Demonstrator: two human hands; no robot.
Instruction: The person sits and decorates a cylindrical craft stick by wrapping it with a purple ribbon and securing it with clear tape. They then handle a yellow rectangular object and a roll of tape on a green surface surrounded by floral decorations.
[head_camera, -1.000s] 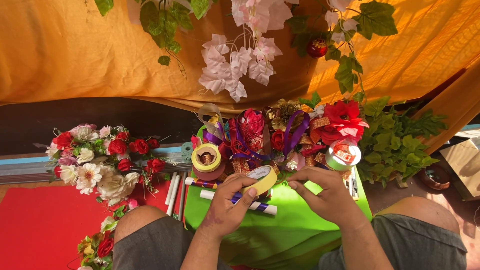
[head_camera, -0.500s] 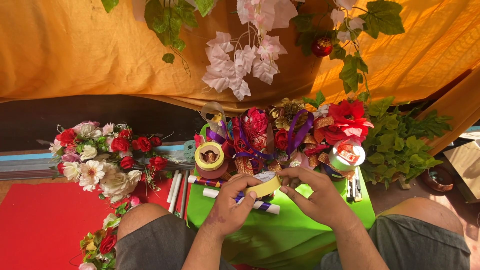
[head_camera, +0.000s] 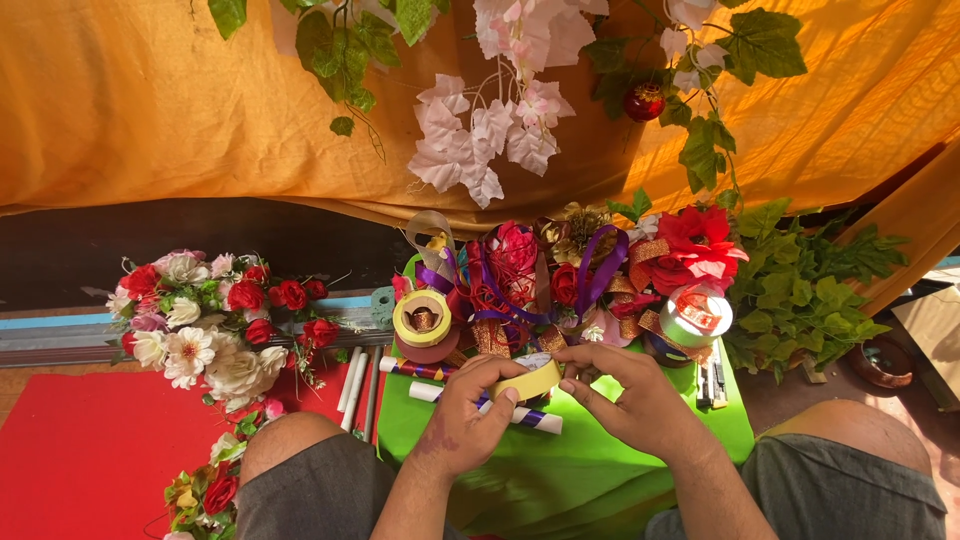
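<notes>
At twelve o'clock of my hands I see a white ribbon spool (head_camera: 696, 318) with a red label, and a yellow one (head_camera: 421, 318) at ten. My left hand (head_camera: 462, 425) and right hand (head_camera: 630, 400) both close their grip on a pale yellow tape roll (head_camera: 530, 381), flat and ring-shaped, above the green tabletop (head_camera: 560, 470).

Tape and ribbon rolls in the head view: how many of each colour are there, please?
Yellow rolls: 2, one in both hands, one on a maroon roll
Maroon roll: 1
White roll with red: 1
Total: 4
</notes>
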